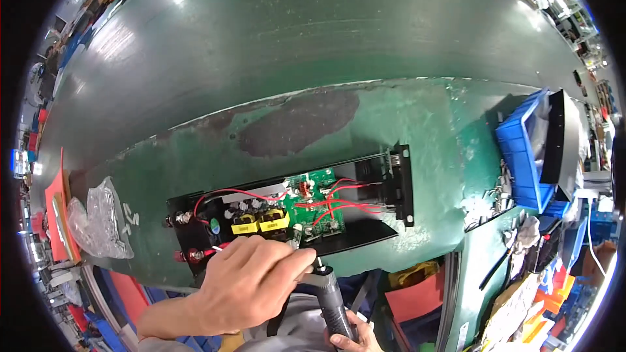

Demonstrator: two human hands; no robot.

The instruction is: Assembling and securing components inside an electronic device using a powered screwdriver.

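A long black metal case (365, 238) lies on the bench in front of me, its top off. Inside it sits a green circuit board (319, 186) with two yellow transformers (274, 220), several capacitors and red wires (345, 206). My left hand (251, 280) is at the case's near wall, fingers curled and pinched together; whatever they hold is hidden. Below and to the right, my right hand (360, 334) grips a black electric screwdriver (334, 303). Its metal bit points up toward the left fingertips, beside the near wall.
A blue bin (521, 150) with a black panel (562, 143) stands at the right. Small metal pieces (489, 207) lie near it. At the left are a clear plastic bag (101, 221), small pale pieces (130, 214) and a red folder (59, 212). A raised edge crosses the bench behind the case.
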